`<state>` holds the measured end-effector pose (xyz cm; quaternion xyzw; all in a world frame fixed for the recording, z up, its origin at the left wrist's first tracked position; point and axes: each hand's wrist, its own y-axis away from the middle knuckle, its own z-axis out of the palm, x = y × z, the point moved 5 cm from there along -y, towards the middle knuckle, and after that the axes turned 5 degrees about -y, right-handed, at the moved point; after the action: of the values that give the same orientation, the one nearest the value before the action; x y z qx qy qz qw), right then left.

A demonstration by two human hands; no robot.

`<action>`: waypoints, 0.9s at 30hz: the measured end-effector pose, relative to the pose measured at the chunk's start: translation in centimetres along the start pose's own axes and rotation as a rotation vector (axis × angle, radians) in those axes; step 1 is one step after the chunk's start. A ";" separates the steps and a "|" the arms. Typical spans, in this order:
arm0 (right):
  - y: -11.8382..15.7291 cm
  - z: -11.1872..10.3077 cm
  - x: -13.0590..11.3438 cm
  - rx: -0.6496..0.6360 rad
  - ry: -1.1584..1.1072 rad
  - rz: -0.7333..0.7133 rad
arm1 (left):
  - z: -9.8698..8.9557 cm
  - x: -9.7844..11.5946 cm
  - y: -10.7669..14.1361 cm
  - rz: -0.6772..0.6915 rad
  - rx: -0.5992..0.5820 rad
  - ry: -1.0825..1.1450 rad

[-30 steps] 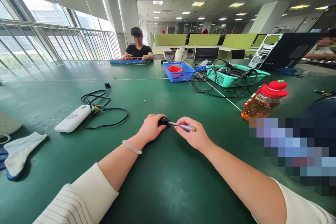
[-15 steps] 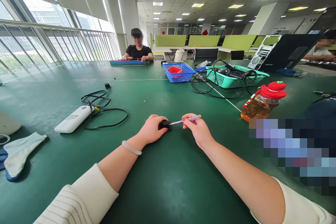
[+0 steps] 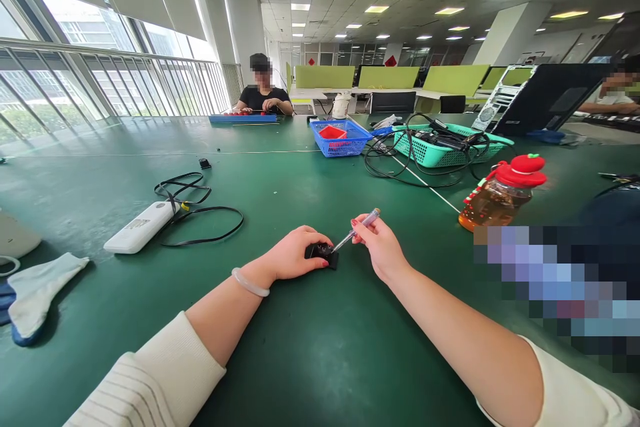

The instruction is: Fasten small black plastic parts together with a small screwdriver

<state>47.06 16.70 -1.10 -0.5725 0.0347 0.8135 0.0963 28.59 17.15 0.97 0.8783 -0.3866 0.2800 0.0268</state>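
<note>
On the green table, a small black object sits between the thumb and fingers of my left hand, which is closed round it. My right hand pinches a slim screwdriver with a clear, purplish handle. Its metal shaft slants down to the left, and the tip meets the top of the black object. Fine details of the object are too small to make out.
At left lie a white power bank with a black cable and a pale glove. Farther off are a blue basket, a green basket of cables and a red-capped bottle. Across the table sits a person.
My left hand and the black object have shifted slightly nearer and to the right. The screwdriver has tilted steeper, its handle end higher.
</note>
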 end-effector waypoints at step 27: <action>0.3 0.4 -1.0 -0.078 0.117 -0.114 | 0.2 0.1 0.0 -0.021 -0.016 0.020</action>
<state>46.97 16.41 -0.07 -0.6235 -0.0242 0.7726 0.1176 28.73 17.02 0.89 0.8792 -0.3794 0.2855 0.0407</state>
